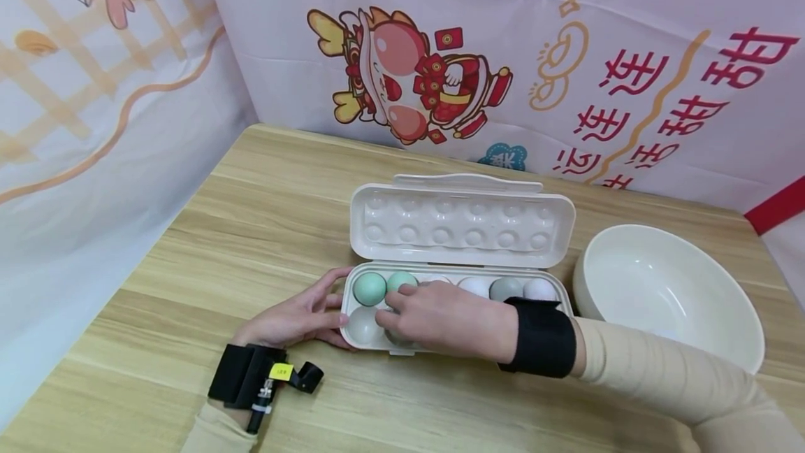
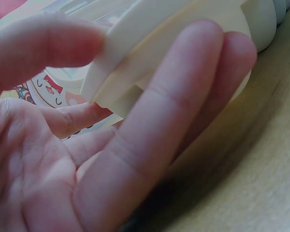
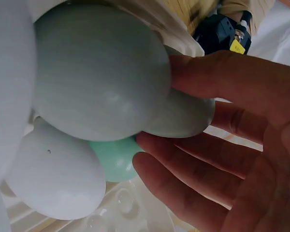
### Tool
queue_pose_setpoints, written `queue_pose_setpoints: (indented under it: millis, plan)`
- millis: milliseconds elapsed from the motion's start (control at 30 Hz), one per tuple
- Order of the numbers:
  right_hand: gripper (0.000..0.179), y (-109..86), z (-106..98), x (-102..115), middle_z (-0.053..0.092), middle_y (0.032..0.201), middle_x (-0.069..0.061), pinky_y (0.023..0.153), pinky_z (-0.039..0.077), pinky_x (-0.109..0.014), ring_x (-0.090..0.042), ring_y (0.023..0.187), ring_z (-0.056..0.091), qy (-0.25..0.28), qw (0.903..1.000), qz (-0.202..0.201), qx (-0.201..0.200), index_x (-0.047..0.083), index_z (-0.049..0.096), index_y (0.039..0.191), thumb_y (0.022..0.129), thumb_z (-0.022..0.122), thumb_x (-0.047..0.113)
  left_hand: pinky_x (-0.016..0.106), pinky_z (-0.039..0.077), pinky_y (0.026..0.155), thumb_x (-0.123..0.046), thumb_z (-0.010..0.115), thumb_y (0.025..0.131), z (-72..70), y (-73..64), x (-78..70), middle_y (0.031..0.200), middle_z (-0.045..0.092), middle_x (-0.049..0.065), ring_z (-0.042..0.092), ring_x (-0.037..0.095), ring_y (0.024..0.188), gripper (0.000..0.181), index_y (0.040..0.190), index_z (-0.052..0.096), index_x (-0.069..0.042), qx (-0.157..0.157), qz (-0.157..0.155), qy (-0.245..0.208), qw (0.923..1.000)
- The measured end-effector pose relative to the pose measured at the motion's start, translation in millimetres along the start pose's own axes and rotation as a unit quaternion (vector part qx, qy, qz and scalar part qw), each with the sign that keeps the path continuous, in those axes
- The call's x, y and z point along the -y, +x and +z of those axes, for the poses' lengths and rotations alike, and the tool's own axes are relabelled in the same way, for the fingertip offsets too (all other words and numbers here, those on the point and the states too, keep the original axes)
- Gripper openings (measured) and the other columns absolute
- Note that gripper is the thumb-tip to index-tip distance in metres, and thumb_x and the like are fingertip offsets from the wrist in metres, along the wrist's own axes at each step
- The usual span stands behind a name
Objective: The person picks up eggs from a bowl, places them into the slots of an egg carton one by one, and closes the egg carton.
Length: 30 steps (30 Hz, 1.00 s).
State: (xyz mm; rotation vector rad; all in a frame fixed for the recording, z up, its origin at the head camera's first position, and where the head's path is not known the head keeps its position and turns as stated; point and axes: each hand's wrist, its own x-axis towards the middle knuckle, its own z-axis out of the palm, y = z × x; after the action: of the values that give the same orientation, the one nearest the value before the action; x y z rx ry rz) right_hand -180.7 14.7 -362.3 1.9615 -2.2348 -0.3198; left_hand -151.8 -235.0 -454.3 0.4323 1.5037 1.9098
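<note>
A cream plastic egg box [image 1: 363, 328] stands with its lid [image 1: 465, 250] up, holding green eggs [image 1: 370, 289], white eggs [image 1: 539, 290] and grey eggs [image 1: 506, 289]. At the box's left end my left hand [image 1: 305, 317] grips the rim, thumb on the edge and fingers against the side. Over the front row, my right hand [image 1: 446, 317] reaches down into the box from the right. In the right wrist view its thumb and fingers pinch a grey egg [image 3: 188, 116], partly hidden behind a nearer grey egg [image 3: 101, 72]. The hand covers part of both rows in the head view.
A large cream bowl [image 1: 666, 285] stands right of the egg box, close to its end and behind the right forearm. The wooden table [image 1: 251, 215] runs back to a printed cloth [image 1: 283, 89] that hangs as a wall behind and at the left.
</note>
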Motion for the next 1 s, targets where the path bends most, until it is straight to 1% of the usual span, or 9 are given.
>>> queue_pose_setpoints:
  millis: [100, 200, 367, 433, 633, 800, 1000]
  plan:
    - [0.008, 0.5, 2.4, 1.4, 0.058, 0.078, 0.004, 0.052, 0.049, -0.021, -0.012, 0.07, 0.053, -0.024, 0.9996, -0.003, -0.013, 0.017, 0.057, 0.088, 0.083, 0.061, 0.013, 0.052, 0.051, 0.084, 0.004, 0.043, 0.094, -0.3, 0.4, 0.1, 0.131, 0.033, 0.038, 0.054, 0.042, 0.106, 0.069, 0.145, 0.0, -0.014, 0.003, 0.003, 0.0, 1.0]
    - [0.004, 0.9, 4.3, 2.9, 0.059, 0.077, 0.006, 0.053, 0.048, -0.02, -0.012, 0.07, 0.052, -0.04, 0.9991, -0.003, -0.015, 0.019, 0.058, 0.087, 0.084, 0.06, 0.017, 0.052, 0.052, 0.084, 0.004, 0.044, 0.093, -0.3, 0.9, 0.5, 0.131, 0.034, 0.038, 0.054, 0.042, 0.106, 0.069, 0.144, 0.0, -0.013, 0.003, 0.006, 0.0, 1.0]
    - [0.005, 1.4, 5.3, 5.7, 0.06, 0.079, 0.006, 0.053, 0.046, -0.019, -0.011, 0.07, 0.051, -0.049, 0.9987, -0.003, 0.013, 0.02, 0.059, 0.09, 0.085, 0.061, 0.019, 0.052, 0.052, 0.084, 0.004, 0.044, 0.093, -0.1, 1.7, 1.0, 0.13, 0.035, 0.035, 0.055, 0.041, 0.105, 0.069, 0.144, 0.002, -0.015, -0.002, 0.002, 0.0, 1.0]
    - [0.007, 1.5, 5.9, 6.8, 0.06, 0.08, 0.006, 0.052, 0.046, -0.019, -0.011, 0.07, 0.051, -0.053, 0.9984, -0.002, 0.017, 0.019, 0.059, 0.091, 0.085, 0.062, 0.02, 0.053, 0.052, 0.084, 0.004, 0.044, 0.093, 0.0, 2.0, 1.3, 0.13, 0.036, 0.035, 0.055, 0.041, 0.105, 0.069, 0.145, 0.002, -0.015, -0.002, 0.002, 0.0, 1.0]
    - [0.009, 0.9, 9.6, 8.5, 0.059, 0.078, 0.007, 0.051, 0.045, -0.019, -0.011, 0.069, 0.051, -0.069, 0.9976, 0.003, -0.005, 0.019, 0.058, 0.089, 0.082, 0.063, 0.017, 0.053, 0.052, 0.083, 0.004, 0.044, 0.093, 0.2, 1.9, 1.8, 0.13, 0.034, 0.036, 0.055, 0.041, 0.105, 0.07, 0.145, 0.002, -0.015, -0.002, 0.008, 0.001, 1.0]
    - [0.011, -0.4, 12.8, 9.0, 0.059, 0.079, 0.007, 0.052, 0.045, -0.019, -0.011, 0.071, 0.052, -0.068, 0.9976, 0.008, -0.016, 0.019, 0.057, 0.09, 0.081, 0.063, 0.017, 0.053, 0.052, 0.083, 0.004, 0.044, 0.093, 0.2, 1.6, 1.7, 0.131, 0.033, 0.038, 0.055, 0.042, 0.104, 0.069, 0.145, 0.002, -0.015, -0.001, 0.01, 0.003, 0.9999]
    - [0.015, -3.8, 14.5, 10.1, 0.061, 0.084, 0.007, 0.056, 0.048, -0.02, -0.011, 0.076, 0.054, -0.062, 0.9972, 0.011, -0.039, 0.02, 0.055, 0.099, 0.085, 0.06, 0.019, 0.054, 0.052, 0.083, 0.004, 0.044, 0.093, -0.4, 1.0, 2.5, 0.13, 0.034, 0.038, 0.055, 0.042, 0.104, 0.069, 0.145, 0.002, -0.015, 0.001, 0.014, 0.001, 0.9999]
